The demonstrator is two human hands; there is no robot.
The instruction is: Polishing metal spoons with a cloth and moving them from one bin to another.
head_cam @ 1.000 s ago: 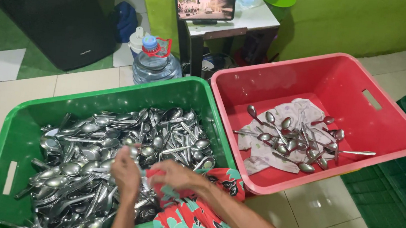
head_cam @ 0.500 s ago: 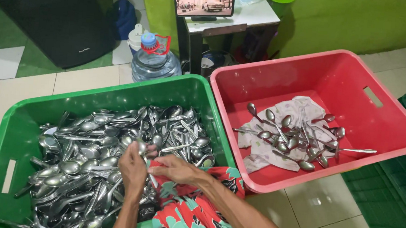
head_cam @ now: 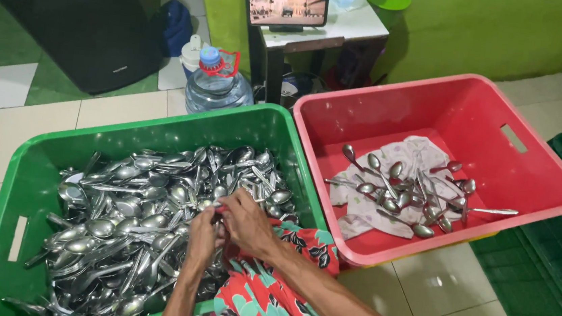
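A green crate (head_cam: 37, 157) holds a heap of several metal spoons (head_cam: 134, 213). My left hand (head_cam: 201, 239) and my right hand (head_cam: 247, 224) meet above the heap near the crate's right side, fingers closed together around one spoon whose shape is mostly hidden. A red floral cloth (head_cam: 269, 292) lies under my right wrist and over the crate's near rim, and a bit of red shows at my fingertips. To the right, a red crate (head_cam: 448, 105) holds a pale patterned cloth (head_cam: 416, 156) with several spoons (head_cam: 400, 192) lying on it.
A large water bottle (head_cam: 216, 84) stands behind the green crate. A small table (head_cam: 347, 25) carries a lit screen (head_cam: 286, 4). A black speaker box (head_cam: 84, 12) is at the back left, and dark green crates (head_cam: 558, 243) are at the right, on a tiled floor.
My hands have drawn closer together over the heap and now cover the spoon that stood up between them half a second ago. The crates have not moved.
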